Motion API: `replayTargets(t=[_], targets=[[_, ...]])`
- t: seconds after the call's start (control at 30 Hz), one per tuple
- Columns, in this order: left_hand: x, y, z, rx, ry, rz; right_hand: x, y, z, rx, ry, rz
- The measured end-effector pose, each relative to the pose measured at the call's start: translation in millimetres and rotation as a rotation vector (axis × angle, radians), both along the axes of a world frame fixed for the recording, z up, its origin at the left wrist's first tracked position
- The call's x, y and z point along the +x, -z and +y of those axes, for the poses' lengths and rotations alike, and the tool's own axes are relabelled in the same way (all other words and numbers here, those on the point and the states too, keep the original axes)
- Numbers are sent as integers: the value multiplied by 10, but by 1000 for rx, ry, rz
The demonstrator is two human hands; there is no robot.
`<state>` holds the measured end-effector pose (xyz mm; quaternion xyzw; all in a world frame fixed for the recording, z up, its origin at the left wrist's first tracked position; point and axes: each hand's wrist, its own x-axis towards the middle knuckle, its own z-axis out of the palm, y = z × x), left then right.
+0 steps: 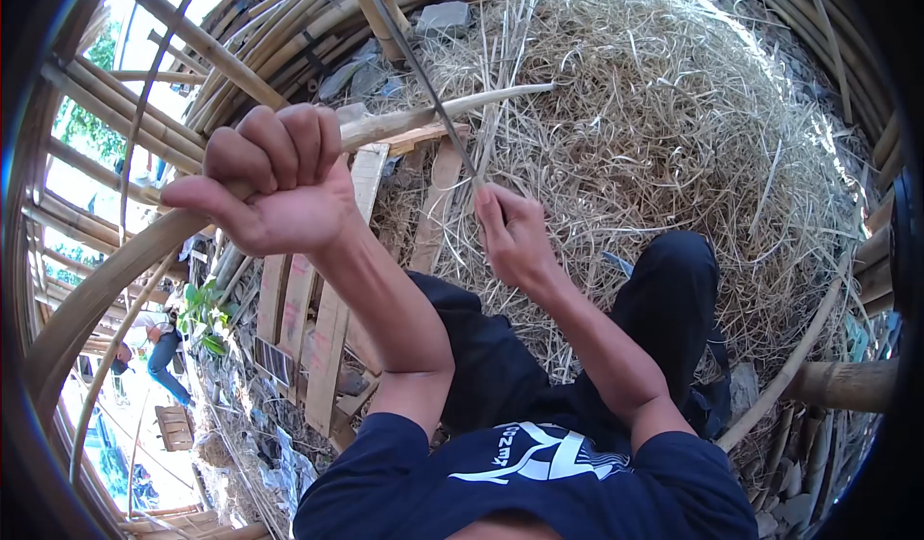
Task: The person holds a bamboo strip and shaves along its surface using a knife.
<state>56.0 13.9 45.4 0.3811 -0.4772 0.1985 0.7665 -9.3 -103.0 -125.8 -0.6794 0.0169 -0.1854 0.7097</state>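
Note:
My left hand (279, 179) is closed around a long bamboo strip (125, 266), its thumb pointing out to the left. The strip curves up from the lower left, passes through the fist and ends in a thin, pale tip to the right. My right hand (515, 237) is wrapped around the handle of a long, narrow knife (416, 70), most of the handle hidden in the fingers. Its dark blade slants up and left and crosses the strip just beyond my left fist. Whether blade and strip touch, I cannot tell.
A big heap of bamboo shavings (664, 107) covers the ground ahead and right. Wooden slats (327, 347) lie by my left leg. Bamboo poles (207, 44) surround the place, and a thick bamboo pole (842, 386) juts in at right. Another person (164, 352) is outside at left.

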Motion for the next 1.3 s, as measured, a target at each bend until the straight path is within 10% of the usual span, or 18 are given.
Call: replayTargets(t=[1.3], targets=[[-49, 17, -84, -3, 125, -61, 134, 144, -18, -42, 86, -34]])
